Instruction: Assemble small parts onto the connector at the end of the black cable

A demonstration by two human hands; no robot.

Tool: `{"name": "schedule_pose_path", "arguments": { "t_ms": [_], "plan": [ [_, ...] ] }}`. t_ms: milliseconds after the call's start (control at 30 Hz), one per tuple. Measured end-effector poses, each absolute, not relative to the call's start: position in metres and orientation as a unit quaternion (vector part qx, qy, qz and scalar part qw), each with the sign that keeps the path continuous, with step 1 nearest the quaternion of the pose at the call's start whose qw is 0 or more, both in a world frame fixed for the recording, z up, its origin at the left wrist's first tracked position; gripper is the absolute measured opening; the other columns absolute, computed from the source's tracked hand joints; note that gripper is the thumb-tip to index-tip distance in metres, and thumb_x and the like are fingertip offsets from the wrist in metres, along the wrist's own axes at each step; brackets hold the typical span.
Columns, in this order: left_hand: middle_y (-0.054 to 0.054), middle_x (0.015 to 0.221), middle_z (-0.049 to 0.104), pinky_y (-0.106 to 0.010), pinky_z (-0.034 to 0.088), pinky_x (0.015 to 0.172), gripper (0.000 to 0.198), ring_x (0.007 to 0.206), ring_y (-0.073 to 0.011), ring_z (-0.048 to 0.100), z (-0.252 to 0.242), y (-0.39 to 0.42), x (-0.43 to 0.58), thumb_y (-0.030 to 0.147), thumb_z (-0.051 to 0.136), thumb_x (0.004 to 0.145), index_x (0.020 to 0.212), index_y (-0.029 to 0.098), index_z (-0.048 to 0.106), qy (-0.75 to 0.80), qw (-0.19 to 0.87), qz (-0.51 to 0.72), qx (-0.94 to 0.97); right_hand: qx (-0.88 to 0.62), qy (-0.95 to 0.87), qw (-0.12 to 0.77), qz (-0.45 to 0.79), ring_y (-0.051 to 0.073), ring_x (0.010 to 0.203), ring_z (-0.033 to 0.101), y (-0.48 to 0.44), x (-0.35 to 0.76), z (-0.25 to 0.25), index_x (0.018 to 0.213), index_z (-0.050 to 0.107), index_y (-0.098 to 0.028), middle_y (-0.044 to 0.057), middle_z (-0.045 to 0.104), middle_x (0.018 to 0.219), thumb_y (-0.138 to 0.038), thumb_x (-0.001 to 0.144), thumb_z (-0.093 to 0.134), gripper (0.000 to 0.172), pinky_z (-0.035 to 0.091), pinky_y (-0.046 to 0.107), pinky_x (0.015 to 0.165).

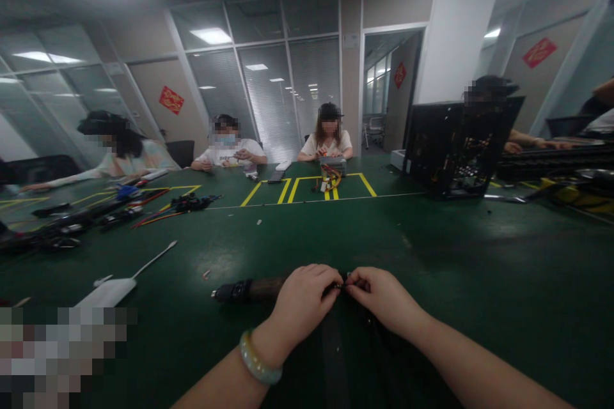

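Note:
My left hand, with a pale green bangle on the wrist, is closed, thumb and fingers pinched together. Facing it, almost touching, my right hand pinches in the same way. Between the two sets of fingertips is a small dark piece, too small and dim to name. Behind my left hand lies a dark electric screwdriver, its metal tip pointing left and its other end hidden by the hand. Some dark, thin material lies below my right hand, hard to make out against the table.
A green table carries yellow tape marks. Left are a white object with a thin rod and bundled cables. A black computer case stands right. Across, a person sits behind a power supply; other people sit around.

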State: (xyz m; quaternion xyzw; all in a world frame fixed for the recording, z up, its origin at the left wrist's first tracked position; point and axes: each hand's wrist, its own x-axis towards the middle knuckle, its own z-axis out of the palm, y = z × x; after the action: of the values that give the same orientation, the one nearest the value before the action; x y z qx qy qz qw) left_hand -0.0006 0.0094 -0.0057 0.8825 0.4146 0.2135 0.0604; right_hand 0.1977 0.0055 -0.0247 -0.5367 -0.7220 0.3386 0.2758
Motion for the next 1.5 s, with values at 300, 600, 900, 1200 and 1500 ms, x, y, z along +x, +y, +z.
{"name": "schedule_pose_path", "arguments": {
  "t_ms": [300,600,900,1200,1500],
  "plan": [
    [0.0,0.1,0.064,-0.034,0.045,0.087,0.011,0.094,-0.0189,0.059,-0.0058,0.0095,-0.0005,0.022,0.059,0.085,0.095,0.024,0.06,0.422,0.059,0.211,0.88,-0.529,-0.723,0.288,0.339,0.015,0.07,0.063,0.0059,0.198,-0.0247,0.086,0.068,-0.02,0.0,0.07,0.078,-0.025,0.085,0.057,0.012,0.043,0.023,0.062],
    [-0.001,0.099,0.065,-0.035,0.046,0.085,0.017,0.092,-0.02,0.059,-0.0058,0.0079,-0.0004,0.023,0.061,0.083,0.1,0.024,0.059,0.445,0.056,0.215,0.867,-0.525,-0.726,0.288,0.338,0.016,0.072,0.064,0.0071,0.1983,-0.0277,0.086,0.068,-0.021,0.0,0.07,0.08,-0.025,0.086,0.057,0.012,0.044,0.023,0.063],
    [-0.001,0.106,0.065,-0.036,0.044,0.094,0.013,0.1,-0.019,0.059,-0.0089,0.01,-0.0013,0.023,0.056,0.087,0.099,0.024,0.063,0.413,0.051,0.226,0.881,-0.528,-0.725,0.284,0.338,0.016,0.073,0.064,0.0055,0.1983,-0.0235,0.087,0.068,-0.021,0.0,0.07,0.081,-0.026,0.086,0.057,0.012,0.044,0.023,0.065],
    [-0.002,0.1,0.065,-0.035,0.045,0.088,0.011,0.095,-0.0194,0.06,-0.0082,0.0098,-0.001,0.024,0.056,0.087,0.097,0.023,0.06,0.439,0.051,0.211,0.872,-0.536,-0.725,0.284,0.325,0.016,0.072,0.064,0.0062,0.1987,-0.025,0.086,0.068,-0.021,0.0,0.07,0.08,-0.026,0.085,0.058,0.012,0.044,0.023,0.064],
    [-0.001,0.1,0.065,-0.036,0.045,0.089,0.017,0.094,-0.0201,0.06,-0.0096,0.0095,-0.0006,0.023,0.059,0.084,0.101,0.025,0.059,0.44,0.051,0.22,0.869,-0.538,-0.721,0.278,0.337,0.015,0.071,0.064,0.0041,0.1972,-0.021,0.086,0.068,-0.021,0.0,0.07,0.08,-0.026,0.085,0.058,0.011,0.042,0.023,0.061]
  ]
}}
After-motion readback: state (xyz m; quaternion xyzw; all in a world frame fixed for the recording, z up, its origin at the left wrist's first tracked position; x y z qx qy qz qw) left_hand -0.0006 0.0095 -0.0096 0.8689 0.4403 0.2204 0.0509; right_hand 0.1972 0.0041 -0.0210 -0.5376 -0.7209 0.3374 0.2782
